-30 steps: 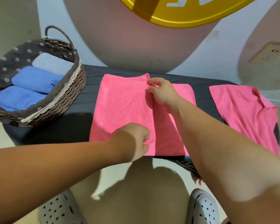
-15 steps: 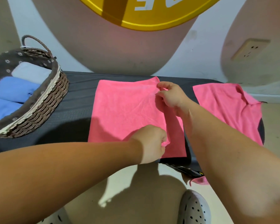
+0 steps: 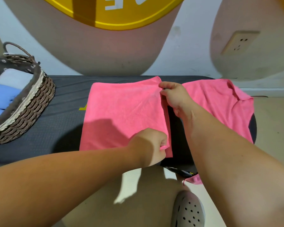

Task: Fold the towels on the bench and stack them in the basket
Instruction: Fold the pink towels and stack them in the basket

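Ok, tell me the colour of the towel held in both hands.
The towel is pink; head view shows it best.

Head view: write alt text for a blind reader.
A person's left hand and right hand pinch the right edge of a pink towel on a dark bench. A second pink towel lies to its right; a basket of folded blue towels stands at left.
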